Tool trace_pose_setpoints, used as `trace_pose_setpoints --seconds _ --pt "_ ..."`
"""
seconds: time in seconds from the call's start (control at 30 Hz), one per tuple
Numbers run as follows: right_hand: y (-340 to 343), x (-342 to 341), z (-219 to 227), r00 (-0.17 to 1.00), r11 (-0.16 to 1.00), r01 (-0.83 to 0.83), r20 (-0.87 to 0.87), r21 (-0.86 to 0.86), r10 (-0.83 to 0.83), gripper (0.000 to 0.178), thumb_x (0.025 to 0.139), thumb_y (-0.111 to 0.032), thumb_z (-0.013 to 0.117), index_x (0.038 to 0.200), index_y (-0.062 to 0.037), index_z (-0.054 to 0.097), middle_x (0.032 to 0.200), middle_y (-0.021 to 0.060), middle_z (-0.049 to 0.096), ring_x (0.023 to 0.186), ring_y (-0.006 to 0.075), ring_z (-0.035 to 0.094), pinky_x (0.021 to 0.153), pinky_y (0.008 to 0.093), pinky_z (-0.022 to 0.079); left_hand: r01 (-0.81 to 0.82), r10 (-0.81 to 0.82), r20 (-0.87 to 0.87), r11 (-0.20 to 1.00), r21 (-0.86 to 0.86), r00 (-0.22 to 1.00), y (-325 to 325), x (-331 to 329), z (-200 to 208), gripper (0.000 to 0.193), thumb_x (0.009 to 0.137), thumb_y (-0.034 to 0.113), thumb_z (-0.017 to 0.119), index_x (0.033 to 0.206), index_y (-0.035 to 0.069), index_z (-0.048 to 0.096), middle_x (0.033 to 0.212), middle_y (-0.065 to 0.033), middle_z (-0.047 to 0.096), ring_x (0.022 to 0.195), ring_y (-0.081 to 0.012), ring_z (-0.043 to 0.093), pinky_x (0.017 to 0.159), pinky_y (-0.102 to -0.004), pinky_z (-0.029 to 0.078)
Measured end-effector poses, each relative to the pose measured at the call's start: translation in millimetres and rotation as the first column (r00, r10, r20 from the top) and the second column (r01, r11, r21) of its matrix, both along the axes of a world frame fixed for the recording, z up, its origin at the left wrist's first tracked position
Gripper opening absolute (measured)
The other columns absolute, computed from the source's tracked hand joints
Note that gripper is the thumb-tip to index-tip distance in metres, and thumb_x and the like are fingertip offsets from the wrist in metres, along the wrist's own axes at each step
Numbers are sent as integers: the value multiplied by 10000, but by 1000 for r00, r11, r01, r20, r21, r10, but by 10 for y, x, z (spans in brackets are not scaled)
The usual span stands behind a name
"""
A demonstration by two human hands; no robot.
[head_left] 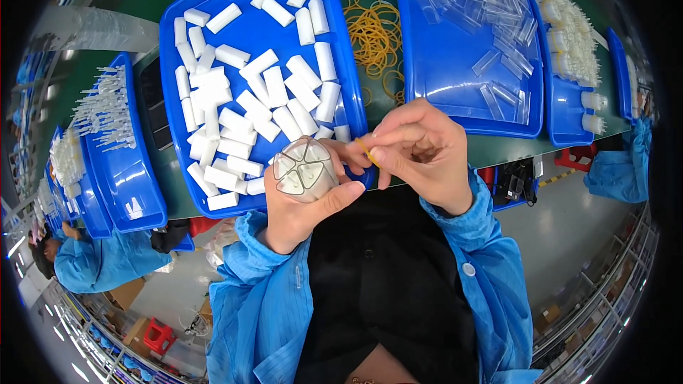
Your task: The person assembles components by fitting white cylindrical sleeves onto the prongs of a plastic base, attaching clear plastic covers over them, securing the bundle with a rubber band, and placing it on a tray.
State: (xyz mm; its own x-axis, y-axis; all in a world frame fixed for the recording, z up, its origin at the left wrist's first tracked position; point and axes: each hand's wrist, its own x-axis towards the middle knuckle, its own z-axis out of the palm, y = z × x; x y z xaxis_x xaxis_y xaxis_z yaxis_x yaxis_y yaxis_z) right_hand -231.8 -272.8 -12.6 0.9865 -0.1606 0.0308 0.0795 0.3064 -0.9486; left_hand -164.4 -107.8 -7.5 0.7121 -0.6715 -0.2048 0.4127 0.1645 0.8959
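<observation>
Bundle point(306, 169), one, in curled left hand point(293, 216); one yellow band point(366, 150) in pinched right hand point(431, 159)

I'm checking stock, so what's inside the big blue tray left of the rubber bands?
White cylinders lie in the blue tray; whatever is behind the left hand and its bundle is hidden.

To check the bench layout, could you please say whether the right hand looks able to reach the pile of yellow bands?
Probably yes: the pile lies uncovered between two blue trays, just beyond the right hand, though its fingers pinch one band.
</observation>
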Motion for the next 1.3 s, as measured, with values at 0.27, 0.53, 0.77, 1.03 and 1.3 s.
trace_pose_setpoints --seconds 0.27,0.53,0.77,1.03,1.3 --pt "-5 21 38 998 997 -56 -37 54 58 125 849 19 489 970 32 458 1018 246 586 633 197 631 520 261 524 -12 12 -39 1000 -9 999 -30 -13 -16 235 685 43 732 784 -14 528 868 -165 612 770 -192 571 708 -311 459" --pt "-107 -33 -14 997 997 -53 60 59 49 249 782 41 557 955 0 384 1048 276 565 565 145 617 418 217 459 16 -18 -69 999 -29 997 -40 -39 -8 219 675 21 724 770 -4 528 781 -144 609 723 -170 570 642 -276 455" --pt "-135 1 156 994 927 -59 68 -372 90 539 571 -124 811 1035 -26 552 1093 168 581 539 71 576 394 163 266 147 -239 435 961 235 868 38 40 -25 209 606 37 722 732 6 559 632 -46 578 536 -77 532 483 -217 398" --pt "-93 119 425 933 689 -275 -12 -671 361 532 573 -147 794 1050 -59 575 1018 77 510 653 150 562 498 254 431 214 -321 506 942 259 800 43 -1 -96 253 612 84 713 842 45 615 742 -74 639 667 -211 646 591 -264 491" --pt "-48 170 419 955 866 -272 -9 -419 295 612 600 -68 747 1114 -49 416 958 83 467 581 121 448 542 208 379 61 -132 439 983 172 889 73 91 42 193 628 25 671 789 4 567 684 -51 594 614 -138 588 554 -246 446"
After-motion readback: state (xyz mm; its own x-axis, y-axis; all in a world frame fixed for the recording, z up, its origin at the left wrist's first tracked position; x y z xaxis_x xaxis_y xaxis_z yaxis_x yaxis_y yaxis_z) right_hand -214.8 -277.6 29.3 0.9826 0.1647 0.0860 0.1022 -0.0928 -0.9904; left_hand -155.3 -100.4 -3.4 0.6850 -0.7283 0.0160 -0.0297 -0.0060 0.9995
